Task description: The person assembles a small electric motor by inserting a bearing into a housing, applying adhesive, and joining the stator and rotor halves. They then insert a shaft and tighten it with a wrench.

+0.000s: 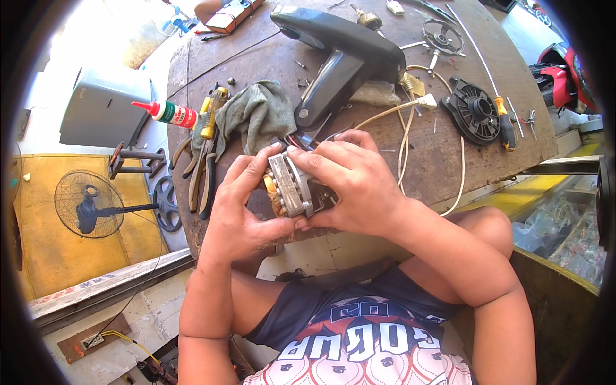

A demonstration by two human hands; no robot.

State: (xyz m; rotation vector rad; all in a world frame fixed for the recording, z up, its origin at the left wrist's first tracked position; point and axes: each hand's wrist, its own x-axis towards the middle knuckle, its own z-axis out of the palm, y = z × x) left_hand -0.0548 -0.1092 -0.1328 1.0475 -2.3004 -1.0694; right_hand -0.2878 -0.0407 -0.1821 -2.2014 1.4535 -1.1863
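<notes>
Between my hands, at the table's front edge, is a small electric motor [287, 186] with a layered metal core and copper-coloured windings on its left side. My left hand [247, 196] grips its left side, thumb below and fingers on top. Wrapped round the other side is my right hand [350, 179], which hides much of that end. Thin wires run from behind the motor toward a black fan stand [340, 70] lying on its side. A grey-green rag [256, 115] lies just beyond my left hand, with pliers [204, 170] beside it.
On the brown wooden table [410, 167] are a red-capped glue bottle [168, 114], a black round motor cover [478, 112], an orange-handled screwdriver [505, 125], a white cord with plug [427, 101] and a round metal frame [443, 35]. A standing fan [90, 205] is at left.
</notes>
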